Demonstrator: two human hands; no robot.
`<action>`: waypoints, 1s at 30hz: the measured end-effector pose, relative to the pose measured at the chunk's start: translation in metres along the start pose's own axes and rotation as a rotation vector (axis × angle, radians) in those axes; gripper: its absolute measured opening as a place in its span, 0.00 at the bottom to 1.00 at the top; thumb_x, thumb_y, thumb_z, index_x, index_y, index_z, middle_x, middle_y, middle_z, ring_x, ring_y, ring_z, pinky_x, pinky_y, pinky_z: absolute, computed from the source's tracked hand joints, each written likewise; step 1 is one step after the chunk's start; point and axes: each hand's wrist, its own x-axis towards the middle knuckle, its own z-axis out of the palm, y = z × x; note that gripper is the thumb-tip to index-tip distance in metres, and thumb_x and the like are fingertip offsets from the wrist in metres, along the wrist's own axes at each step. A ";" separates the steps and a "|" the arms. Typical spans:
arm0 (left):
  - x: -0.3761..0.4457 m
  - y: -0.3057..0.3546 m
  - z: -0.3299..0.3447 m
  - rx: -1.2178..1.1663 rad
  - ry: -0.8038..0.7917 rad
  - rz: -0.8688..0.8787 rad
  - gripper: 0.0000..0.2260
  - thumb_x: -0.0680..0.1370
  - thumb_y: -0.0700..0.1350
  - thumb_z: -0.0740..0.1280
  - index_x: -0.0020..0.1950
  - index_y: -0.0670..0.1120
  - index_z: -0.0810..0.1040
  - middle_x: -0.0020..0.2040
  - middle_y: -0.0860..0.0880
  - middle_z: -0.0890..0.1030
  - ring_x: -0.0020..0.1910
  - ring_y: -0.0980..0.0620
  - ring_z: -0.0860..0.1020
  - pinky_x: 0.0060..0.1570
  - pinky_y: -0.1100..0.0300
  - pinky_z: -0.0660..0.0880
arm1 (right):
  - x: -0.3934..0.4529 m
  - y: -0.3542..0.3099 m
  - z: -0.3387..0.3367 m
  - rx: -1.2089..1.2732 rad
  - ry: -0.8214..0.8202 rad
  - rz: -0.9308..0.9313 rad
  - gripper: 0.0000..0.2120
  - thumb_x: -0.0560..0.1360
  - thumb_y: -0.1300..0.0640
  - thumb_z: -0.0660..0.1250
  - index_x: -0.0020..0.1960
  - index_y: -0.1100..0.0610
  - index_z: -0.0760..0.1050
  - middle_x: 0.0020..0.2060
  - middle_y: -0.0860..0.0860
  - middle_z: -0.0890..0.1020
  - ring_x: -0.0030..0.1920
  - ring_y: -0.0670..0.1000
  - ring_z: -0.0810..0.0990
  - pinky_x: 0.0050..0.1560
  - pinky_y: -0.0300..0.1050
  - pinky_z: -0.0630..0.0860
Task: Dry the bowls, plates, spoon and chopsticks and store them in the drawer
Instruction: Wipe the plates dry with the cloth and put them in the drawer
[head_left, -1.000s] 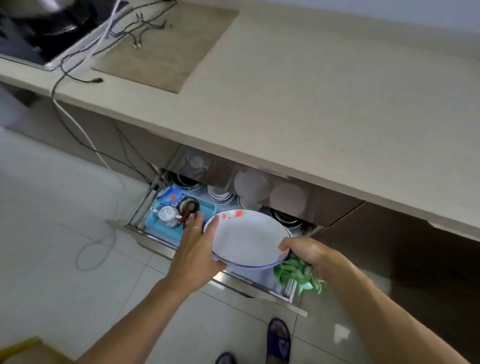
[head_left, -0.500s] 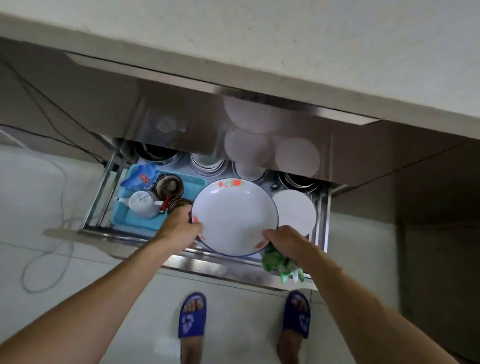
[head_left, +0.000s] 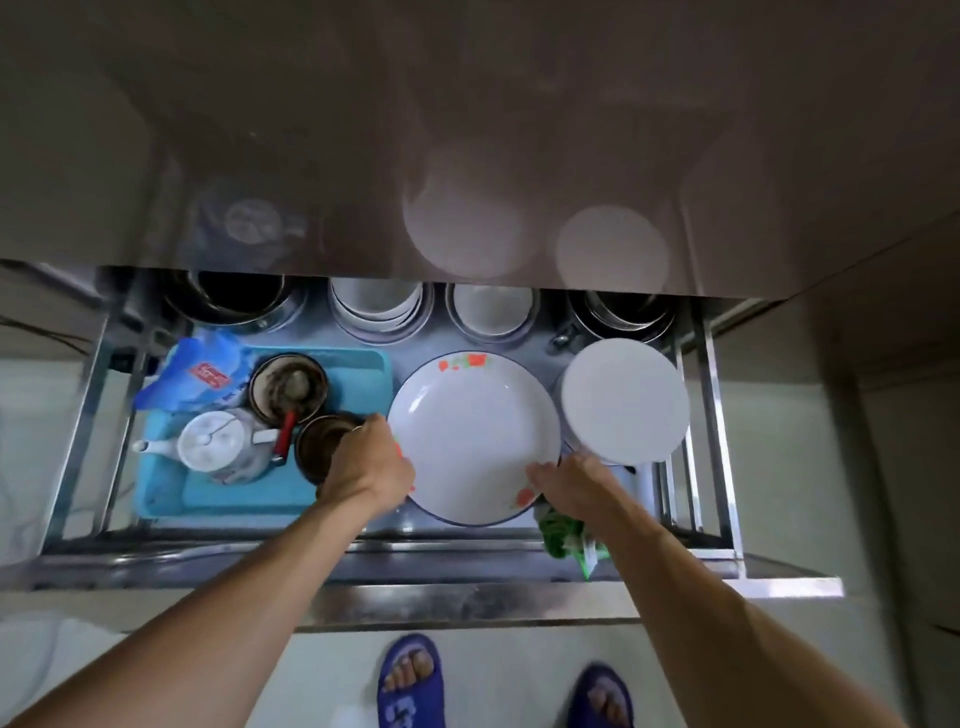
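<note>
A: So, far left of the drawer: blue tray with a white teapot and two dark cups. Kept clear of the crockery, likely.

B: Left hand?

A: Fingers curled round the left rim of the big flowered plate, just beside the nearer cup.

B: And the plate?

A: Level, low over the drawer's middle; whether it touches down, I cannot tell. Two hands steady it for setting in, I judge.

B: Right hand?

A: Grips the near-right rim, green cloth bunched beneath. Plain white plates sit just right.
</note>
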 end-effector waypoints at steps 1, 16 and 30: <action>0.001 0.000 0.003 0.002 0.003 0.009 0.11 0.73 0.39 0.67 0.55 0.41 0.75 0.53 0.41 0.83 0.51 0.39 0.82 0.52 0.50 0.79 | 0.004 0.002 0.001 -0.001 0.002 0.004 0.14 0.84 0.52 0.57 0.49 0.57 0.79 0.38 0.49 0.72 0.40 0.49 0.70 0.42 0.40 0.66; 0.014 0.007 0.033 0.234 0.078 0.131 0.17 0.78 0.42 0.69 0.60 0.39 0.65 0.56 0.37 0.81 0.56 0.35 0.80 0.52 0.48 0.76 | 0.054 0.026 0.021 -0.042 0.141 0.118 0.21 0.81 0.40 0.59 0.56 0.58 0.75 0.50 0.56 0.80 0.56 0.59 0.80 0.57 0.52 0.77; -0.028 -0.001 0.017 0.457 0.103 0.271 0.18 0.80 0.56 0.62 0.66 0.48 0.70 0.57 0.48 0.81 0.55 0.44 0.81 0.46 0.54 0.75 | 0.008 0.023 0.023 -0.380 0.283 -0.048 0.26 0.79 0.34 0.52 0.51 0.53 0.78 0.53 0.56 0.82 0.52 0.58 0.81 0.53 0.48 0.76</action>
